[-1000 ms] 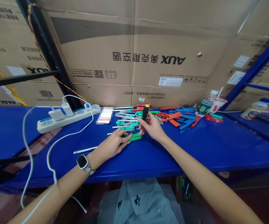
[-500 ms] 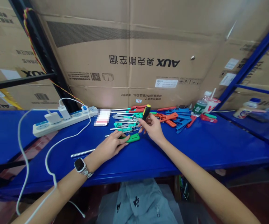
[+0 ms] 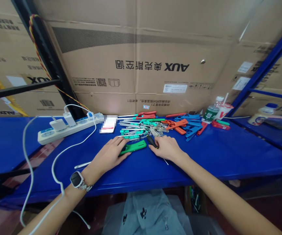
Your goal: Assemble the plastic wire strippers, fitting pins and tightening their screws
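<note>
My left hand (image 3: 110,151) is closed around a green long-nose lighter (image 3: 138,146) lying on the blue tabletop (image 3: 133,173). The lighter's metal tube (image 3: 82,164) sticks out to the left, past my wrist. To the right of the lighter, my right hand (image 3: 167,147) rests low over the table with its fingers round a screwdriver (image 3: 152,141) with a black and yellow handle. The thin shaft of the screwdriver shows below the palm, pointing towards me. Just behind both hands is a pile of metal tubes and teal parts (image 3: 132,133).
Orange lighter shells (image 3: 178,124) and blue lighter shells (image 3: 192,128) lie behind my right hand. At the back left are a white power strip (image 3: 69,130), loose cables and a phone (image 3: 108,124). A bottle (image 3: 208,113) and a cup (image 3: 222,111) stand at the back right, before a large cardboard box (image 3: 141,42).
My right hand has come down towards me with the screwdriver, which was upright and now lies nearly flat. My left hand has slid slightly left along the green lighter, showing more of it.
</note>
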Tool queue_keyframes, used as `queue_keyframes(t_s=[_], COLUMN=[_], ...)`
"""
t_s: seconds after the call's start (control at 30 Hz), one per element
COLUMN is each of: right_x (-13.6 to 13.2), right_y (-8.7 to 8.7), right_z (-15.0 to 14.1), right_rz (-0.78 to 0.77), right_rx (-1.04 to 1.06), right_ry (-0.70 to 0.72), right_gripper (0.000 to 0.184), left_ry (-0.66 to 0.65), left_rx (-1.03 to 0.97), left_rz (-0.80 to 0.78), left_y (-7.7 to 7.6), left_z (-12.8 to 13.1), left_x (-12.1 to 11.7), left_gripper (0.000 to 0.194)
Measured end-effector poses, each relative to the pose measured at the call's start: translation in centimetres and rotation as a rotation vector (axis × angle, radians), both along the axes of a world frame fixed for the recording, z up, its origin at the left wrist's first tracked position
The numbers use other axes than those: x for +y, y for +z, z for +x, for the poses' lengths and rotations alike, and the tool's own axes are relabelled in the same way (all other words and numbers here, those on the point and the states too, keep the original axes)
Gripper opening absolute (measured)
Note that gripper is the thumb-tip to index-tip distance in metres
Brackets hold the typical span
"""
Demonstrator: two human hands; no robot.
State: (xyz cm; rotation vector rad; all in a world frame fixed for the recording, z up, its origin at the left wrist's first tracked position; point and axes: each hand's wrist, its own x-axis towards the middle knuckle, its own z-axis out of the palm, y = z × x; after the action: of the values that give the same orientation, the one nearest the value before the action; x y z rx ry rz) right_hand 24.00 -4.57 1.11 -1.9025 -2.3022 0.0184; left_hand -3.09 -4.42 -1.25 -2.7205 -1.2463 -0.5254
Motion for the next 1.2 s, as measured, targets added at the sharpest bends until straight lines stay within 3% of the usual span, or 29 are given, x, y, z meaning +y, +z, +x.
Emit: queue_keyframes(t_s=[0.13,0.3,0.43,0.63,0.7,0.9,1.03,1.2], right_x=[-0.2,-0.1,2.2,7.6,9.7,16.9,20.0,20.7], right_y=[0.3,0.9,1.2,1.8,2.2,3.4,3.3,1.9], right_z=[0.1,-0.8,-1.0,2.5,3.7,4.7,4.0,3.4], right_rz=[0.089,0.338,0.294,0.272,0.255,0.339,0.390,0.438], right_rx=[0.044,0.104,0.024,0.072,0.048,-0.054,-0.145,-0.135], right_ry=[0.023,0.496,0.669,0.580,0.518,0.412,0.340,0.293], right_gripper=[0.037,0.046,0.036,0.037,0.038,0.030,0.031,0.033], left_ry=[0.033,-0.019,-0.085,-0.145,-0.097,0.011,0.074,0.123], left_rx=[0.014,-0.091,-0.127,-0.059,-0.023,-0.009,-0.022,-0.024], left_rz=[-0.040,-0.027,-0.016,0.148,0.180,0.100,0.071,0.058], left_y=[-0.6,0.4,2.6,4.6,5.2,6.4,6.2,4.3], left_z=[-0.2,1.0,2.5,2.8,3.1,5.1,6.0,6.1], left_x=[0.2,0.2,1.3,7.3,9.8,17.1,20.3,21.9], left_gripper=[0.046,0.039,0.037,0.026,0.027,0.029,0.028,0.031])
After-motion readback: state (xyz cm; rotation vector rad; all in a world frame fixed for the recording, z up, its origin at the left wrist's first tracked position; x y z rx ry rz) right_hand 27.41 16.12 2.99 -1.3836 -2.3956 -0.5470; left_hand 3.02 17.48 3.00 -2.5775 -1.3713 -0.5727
